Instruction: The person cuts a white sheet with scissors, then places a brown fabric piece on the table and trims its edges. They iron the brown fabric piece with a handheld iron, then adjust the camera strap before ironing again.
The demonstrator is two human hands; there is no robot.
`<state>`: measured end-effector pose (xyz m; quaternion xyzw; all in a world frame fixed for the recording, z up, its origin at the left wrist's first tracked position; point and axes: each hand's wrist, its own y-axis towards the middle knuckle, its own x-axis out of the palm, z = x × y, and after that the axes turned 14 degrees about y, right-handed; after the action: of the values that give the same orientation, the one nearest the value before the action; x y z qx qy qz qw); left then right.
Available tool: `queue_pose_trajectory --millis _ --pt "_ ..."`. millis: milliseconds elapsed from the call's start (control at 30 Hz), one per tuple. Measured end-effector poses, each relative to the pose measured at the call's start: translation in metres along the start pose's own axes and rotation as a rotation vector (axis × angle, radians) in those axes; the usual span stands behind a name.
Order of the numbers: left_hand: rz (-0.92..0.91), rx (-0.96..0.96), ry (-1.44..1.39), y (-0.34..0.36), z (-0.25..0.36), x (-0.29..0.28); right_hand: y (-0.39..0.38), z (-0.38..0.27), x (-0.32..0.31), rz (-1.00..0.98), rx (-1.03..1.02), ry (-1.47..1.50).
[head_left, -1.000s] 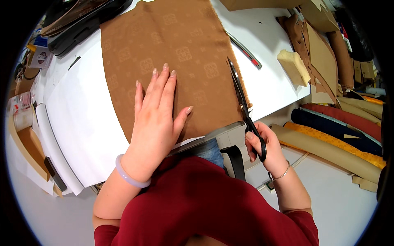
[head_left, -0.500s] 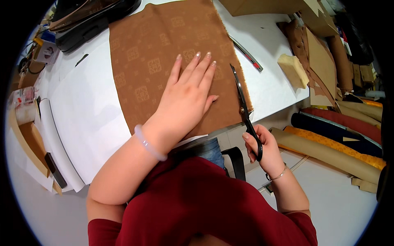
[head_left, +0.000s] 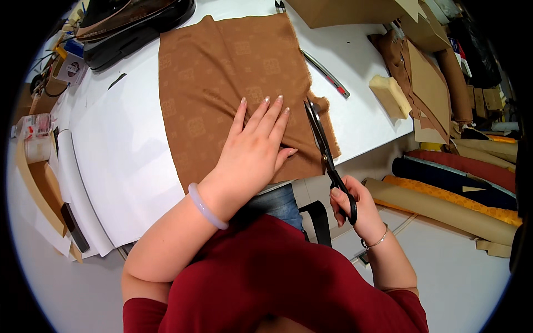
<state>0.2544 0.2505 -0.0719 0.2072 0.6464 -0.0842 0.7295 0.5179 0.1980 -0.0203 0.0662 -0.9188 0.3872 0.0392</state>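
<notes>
In the head view, the left grip lies flat, palm down, with its fingers a little spread; it presses on the brown cloth and pinches nothing. This cloth is under the left grip and extends mostly ahead of it, on the white desk. The right grip is closed around the handles of the black scissors, and the blades point away from it, along the right side of the cloth.

Several folds run in the cloth ahead of the left grip's fingertips. I judge that this is the first danger: if the palm pushes instead of only pressing, the folds may grow, and a cut made there would become crooked. The frayed margin, to the right of the blades, is bunched at its far end; it could catch between them and tear or pull the weave.

The left thumb is near the blades, though apart from them; if this grip slides to the right, the skin could be nicked. Also, the near edge of the desk is just ahead of the right grip, so the cloth there may have poor support and could sag.
</notes>
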Motion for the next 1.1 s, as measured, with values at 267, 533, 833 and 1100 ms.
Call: queue_pose_trajectory --millis 267,533,833,1100 --pt "0.074 0.001 0.113 0.035 -0.039 0.006 0.011 -0.001 0.011 -0.014 -0.016 0.032" --pt "0.043 -0.036 0.202 0.031 -0.039 0.013 0.02 0.0 0.019 -0.001 -0.032 0.087" --pt "-0.009 -0.057 0.187 0.029 -0.04 0.006 0.023 -0.003 0.016 -0.007 -0.04 0.061" --pt "-0.02 -0.052 0.167 0.028 -0.041 0.004 0.025 -0.002 0.018 0.016 -0.025 0.055"
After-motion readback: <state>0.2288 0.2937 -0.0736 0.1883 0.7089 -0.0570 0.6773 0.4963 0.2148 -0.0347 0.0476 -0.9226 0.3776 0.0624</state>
